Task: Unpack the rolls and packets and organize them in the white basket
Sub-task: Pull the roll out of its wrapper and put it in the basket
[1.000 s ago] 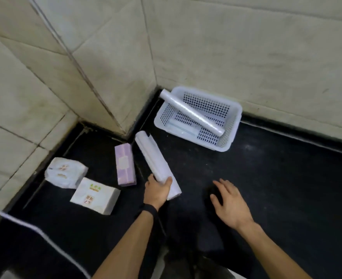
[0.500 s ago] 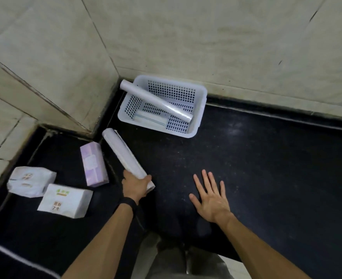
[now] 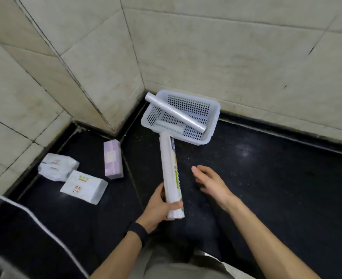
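Left hand wrapped round near end of wrapped white roll, far end aimed at white basket likely for unwrapping, right hand spread empty beside, packets left, clear roll propped across basket.

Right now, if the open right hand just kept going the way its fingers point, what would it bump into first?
Most likely the wrapped roll held in the left hand. The right hand points left toward its middle, with only dark floor showing between. Depth is unclear, so it might pass beneath.
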The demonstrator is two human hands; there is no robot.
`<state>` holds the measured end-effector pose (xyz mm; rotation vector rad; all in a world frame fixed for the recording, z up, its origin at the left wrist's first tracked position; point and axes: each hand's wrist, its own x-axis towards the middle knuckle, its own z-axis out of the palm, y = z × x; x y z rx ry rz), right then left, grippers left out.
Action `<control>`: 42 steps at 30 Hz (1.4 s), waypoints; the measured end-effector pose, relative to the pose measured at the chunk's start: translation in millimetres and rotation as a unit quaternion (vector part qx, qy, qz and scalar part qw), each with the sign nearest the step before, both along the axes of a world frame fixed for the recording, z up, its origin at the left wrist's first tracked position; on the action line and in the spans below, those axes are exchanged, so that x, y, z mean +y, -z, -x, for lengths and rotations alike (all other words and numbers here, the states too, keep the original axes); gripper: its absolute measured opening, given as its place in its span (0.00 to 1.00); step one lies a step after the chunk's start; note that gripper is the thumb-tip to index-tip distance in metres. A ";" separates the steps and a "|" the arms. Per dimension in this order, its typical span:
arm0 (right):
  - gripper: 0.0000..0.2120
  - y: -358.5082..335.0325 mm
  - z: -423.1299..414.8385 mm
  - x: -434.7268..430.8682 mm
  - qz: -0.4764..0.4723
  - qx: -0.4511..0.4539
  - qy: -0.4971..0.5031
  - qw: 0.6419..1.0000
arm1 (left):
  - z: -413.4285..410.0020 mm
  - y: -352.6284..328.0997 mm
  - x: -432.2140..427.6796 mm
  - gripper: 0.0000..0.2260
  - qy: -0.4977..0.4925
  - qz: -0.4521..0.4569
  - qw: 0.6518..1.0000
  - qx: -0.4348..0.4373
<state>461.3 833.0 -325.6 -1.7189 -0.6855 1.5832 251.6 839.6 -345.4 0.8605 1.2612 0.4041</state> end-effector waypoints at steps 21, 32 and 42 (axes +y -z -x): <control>0.23 -27.8 -2.6 -11.8 -0.172 -0.145 -0.124 0.967 | 1.9 -118.9 94.7 0.32 0.044 -0.169 0.984 0.035; 0.24 -35.6 -30.4 -22.9 -0.153 -0.259 -0.224 0.927 | -15.3 -105.7 98.1 0.17 0.030 -0.180 0.983 0.004; 0.25 -14.1 -64.4 -49.2 -0.118 -0.376 -0.231 0.890 | 33.0 -110.8 131.9 0.15 -0.224 -0.135 0.961 -0.084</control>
